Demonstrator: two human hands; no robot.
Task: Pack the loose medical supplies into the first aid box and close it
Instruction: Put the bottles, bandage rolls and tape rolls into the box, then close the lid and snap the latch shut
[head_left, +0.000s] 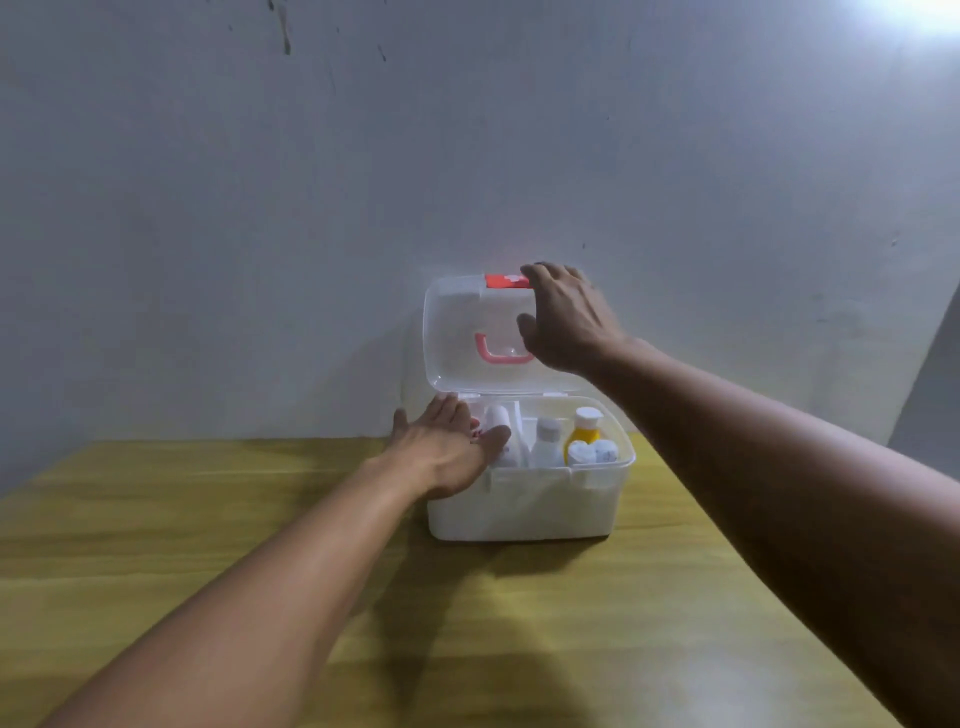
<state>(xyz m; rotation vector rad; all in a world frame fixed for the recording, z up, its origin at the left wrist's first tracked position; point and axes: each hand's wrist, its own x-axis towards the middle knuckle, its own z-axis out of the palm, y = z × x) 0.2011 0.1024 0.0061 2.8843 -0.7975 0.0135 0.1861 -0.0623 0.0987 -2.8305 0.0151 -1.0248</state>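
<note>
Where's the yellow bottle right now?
In the head view, the yellow bottle stands upright inside the open first aid box, toward its right end, behind the bandage rolls.

Box (524, 509) white, semi-opaque. Lid (457, 338) clear, with red latch (505, 281) on top edge, pink handle (498, 352). Inside: yellow bottle (585, 434) with white cap, clear bottle (546, 447), white bandage rolls (592, 452). Surface (208, 519) yellowish wood grain, streaked. Wall (311, 182) pale grey-blue with dark marks.
</note>
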